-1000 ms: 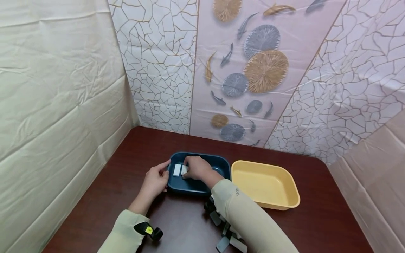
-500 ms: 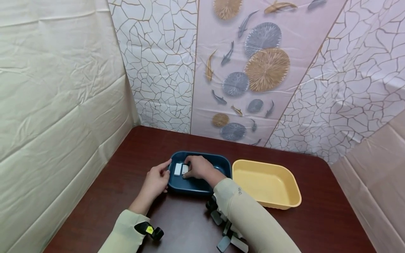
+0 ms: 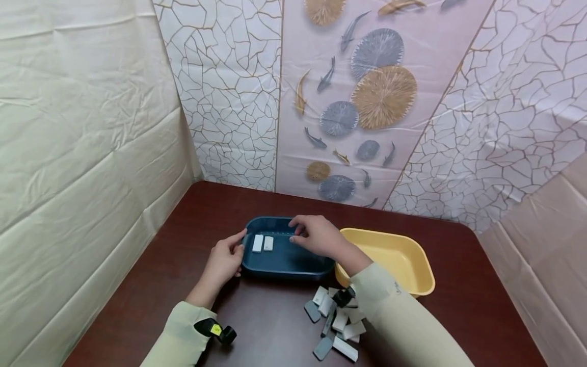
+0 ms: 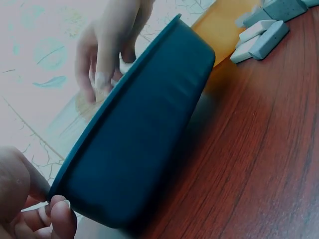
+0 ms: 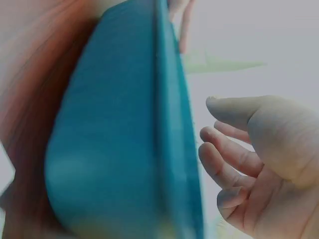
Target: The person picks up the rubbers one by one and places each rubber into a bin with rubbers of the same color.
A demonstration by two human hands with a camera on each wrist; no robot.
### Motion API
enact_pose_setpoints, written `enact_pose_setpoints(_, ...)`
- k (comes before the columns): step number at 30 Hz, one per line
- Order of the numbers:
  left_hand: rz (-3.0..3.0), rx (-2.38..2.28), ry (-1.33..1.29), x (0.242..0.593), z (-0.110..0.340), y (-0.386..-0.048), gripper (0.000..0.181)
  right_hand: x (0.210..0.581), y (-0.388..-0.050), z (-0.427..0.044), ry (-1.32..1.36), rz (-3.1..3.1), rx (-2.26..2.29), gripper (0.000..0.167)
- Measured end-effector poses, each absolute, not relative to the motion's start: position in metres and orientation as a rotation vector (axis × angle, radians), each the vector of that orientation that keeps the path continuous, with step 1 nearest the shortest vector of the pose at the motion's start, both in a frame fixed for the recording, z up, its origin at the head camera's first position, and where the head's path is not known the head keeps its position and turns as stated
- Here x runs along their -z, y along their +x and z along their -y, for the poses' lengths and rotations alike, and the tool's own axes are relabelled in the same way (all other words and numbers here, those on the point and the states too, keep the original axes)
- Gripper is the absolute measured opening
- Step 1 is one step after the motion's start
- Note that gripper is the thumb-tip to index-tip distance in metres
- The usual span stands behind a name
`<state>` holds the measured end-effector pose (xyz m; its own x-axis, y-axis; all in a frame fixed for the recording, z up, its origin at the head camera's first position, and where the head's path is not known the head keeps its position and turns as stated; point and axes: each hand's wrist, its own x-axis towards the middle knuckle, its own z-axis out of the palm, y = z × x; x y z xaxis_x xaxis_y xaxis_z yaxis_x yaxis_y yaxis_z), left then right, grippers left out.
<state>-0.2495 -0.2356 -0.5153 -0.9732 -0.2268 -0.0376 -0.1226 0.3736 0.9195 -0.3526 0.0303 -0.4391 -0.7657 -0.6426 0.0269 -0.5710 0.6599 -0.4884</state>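
Two white rectangular tiles (image 3: 263,243) lie side by side on the floor of the dark blue tray (image 3: 289,276), near its left end. My left hand (image 3: 224,261) holds the tray's left rim; in the left wrist view its fingertips (image 4: 62,209) pinch the rim's corner. Above the right part of the tray hovers my right hand (image 3: 317,236), with nothing between thumb and fingers. The right wrist view shows this hand (image 5: 269,164) beside the tray's rim (image 5: 174,129), its thumb apart from the loosely bent fingers.
A yellow tray (image 3: 393,255) stands against the blue tray's right side, partly behind the right forearm. In front of both lies a loose pile of white and grey blocks (image 3: 339,318). Fabric walls (image 3: 91,153) rise behind and beside the brown table (image 3: 266,326).
My right hand has let go of the second white tile, leaving it beside the first, and has moved up and right. More of the block pile now shows. The left hand stays on the rim.
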Motion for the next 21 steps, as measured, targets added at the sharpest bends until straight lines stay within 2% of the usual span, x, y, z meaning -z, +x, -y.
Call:
enact_pose_setpoints(10, 2.544, 1.628, 0.367, 0.515, 0.232, -0.248, 0.05, 0.415, -0.298, -0.109, -1.147, -2.8, 0.661, 0.028)
enact_pose_setpoints(21, 2.575, 1.604, 0.358, 0.513, 0.227, -0.249, 0.05, 0.448, -0.245, -0.185, -1.256, -2.837, 0.558, 0.016)
